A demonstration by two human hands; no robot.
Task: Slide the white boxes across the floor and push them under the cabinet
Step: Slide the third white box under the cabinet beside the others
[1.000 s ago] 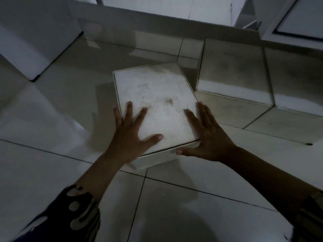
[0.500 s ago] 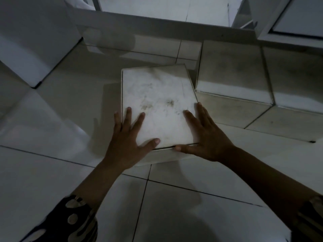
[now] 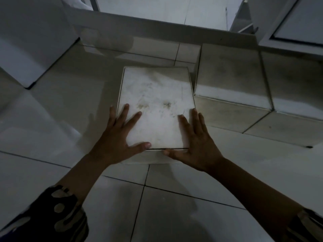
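Note:
A white, smudged box lies flat on the tiled floor in the middle of the view. My left hand rests spread on its near left corner, thumb along the near edge. At the near right corner my right hand lies flat, fingers on the lid and thumb against the front side. Both hands press on the box without gripping it. To its right stand two more white boxes, one touching or nearly touching it, the other further right. The cabinet's lower edge runs across the top, above the boxes.
A white cabinet or appliance side stands at the far left on the floor. A panelled door hangs at the upper right. Bare tiles lie left of the box and in front of me.
The box has turned from skewed to square with the cabinet and slid slightly right and forward, now beside the neighbouring box. Both hands stayed on its near corners.

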